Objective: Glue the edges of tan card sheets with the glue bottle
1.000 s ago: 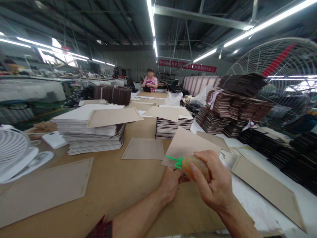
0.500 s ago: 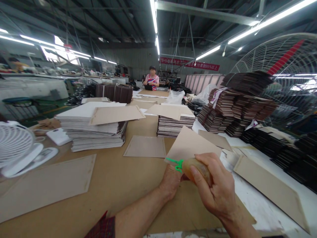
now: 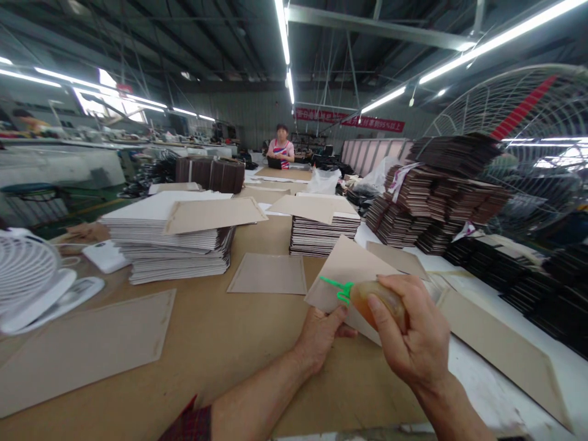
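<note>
My right hand (image 3: 413,343) is closed round a soft amber glue bottle (image 3: 376,301) with a green nozzle (image 3: 337,288) that points left. The nozzle hovers over a tan cardboard sheet (image 3: 349,269) tilted up off the table. My left hand (image 3: 321,334) pinches the lower edge of that sheet, thumb on top. Both hands are low in the middle of the view, above the brown table (image 3: 220,349).
A flat cardboard piece (image 3: 269,274) lies ahead, a larger one (image 3: 87,349) at left, another (image 3: 500,349) at right. Stacks of boards (image 3: 174,245), (image 3: 321,229) and dark piles (image 3: 436,196) stand behind. A small white fan (image 3: 27,282) sits far left. A person (image 3: 281,150) sits far off.
My right hand has lifted the glue bottle a little up and to the right. The cardboard sheet sits more clearly pinched in my left hand, its lower edge now showing.
</note>
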`<control>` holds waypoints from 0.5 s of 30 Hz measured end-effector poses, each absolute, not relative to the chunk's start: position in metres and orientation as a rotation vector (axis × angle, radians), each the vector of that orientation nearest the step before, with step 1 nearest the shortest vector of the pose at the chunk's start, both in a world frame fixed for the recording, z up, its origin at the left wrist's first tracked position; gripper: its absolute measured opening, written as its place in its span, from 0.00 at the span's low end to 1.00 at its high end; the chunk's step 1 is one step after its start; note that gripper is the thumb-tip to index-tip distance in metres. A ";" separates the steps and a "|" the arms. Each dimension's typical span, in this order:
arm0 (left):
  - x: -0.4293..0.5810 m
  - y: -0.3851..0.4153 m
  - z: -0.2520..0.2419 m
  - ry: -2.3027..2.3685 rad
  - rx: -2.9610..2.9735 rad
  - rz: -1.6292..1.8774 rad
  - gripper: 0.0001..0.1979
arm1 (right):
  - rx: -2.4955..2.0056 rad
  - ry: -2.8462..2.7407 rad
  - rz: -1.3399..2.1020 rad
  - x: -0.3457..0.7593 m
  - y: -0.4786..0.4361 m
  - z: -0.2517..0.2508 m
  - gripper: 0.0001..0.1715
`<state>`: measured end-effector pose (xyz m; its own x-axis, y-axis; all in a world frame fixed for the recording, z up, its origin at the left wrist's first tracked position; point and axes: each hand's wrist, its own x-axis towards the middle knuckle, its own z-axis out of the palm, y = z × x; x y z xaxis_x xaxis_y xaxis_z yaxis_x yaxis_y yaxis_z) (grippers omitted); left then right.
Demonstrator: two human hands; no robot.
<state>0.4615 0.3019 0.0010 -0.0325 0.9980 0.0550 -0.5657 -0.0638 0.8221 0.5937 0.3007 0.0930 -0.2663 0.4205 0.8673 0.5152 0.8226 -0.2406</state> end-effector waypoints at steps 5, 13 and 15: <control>0.463 0.302 -0.001 0.729 0.782 1.489 0.22 | -0.716 -1.893 -0.121 0.596 0.300 0.096 0.14; 0.464 0.302 -0.005 0.753 0.797 1.498 0.21 | -0.693 -1.868 -0.194 0.599 0.301 0.098 0.14; 0.464 0.303 -0.006 0.754 0.813 1.489 0.21 | -0.686 -1.915 -0.168 0.600 0.301 0.101 0.14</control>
